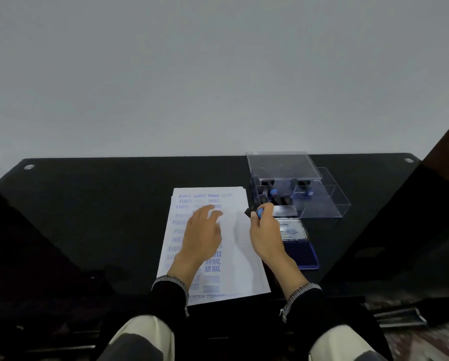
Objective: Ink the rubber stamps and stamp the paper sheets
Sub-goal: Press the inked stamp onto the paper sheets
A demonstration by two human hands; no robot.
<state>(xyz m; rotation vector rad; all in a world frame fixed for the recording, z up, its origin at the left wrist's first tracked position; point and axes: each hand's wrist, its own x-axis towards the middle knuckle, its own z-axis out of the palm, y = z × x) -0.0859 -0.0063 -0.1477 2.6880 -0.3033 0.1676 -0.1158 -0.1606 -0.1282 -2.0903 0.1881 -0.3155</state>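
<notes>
head view, right hand (263, 229) gripping blue-knobbed stamp (256, 212)

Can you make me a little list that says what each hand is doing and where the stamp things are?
left hand: left hand rests flat, fingers spread, on the paper sheets
right hand: right hand grips a blue-topped rubber stamp just past the sheets' right edge
paper: already stamped in blue, with words like SAMPLE, FRAGILE, AIR MAIL
ink pad: blue ink pad lies open, right of the sheets
stamp box: clear plastic box behind the pad, lid up, more stamps inside
surface: black table
</notes>
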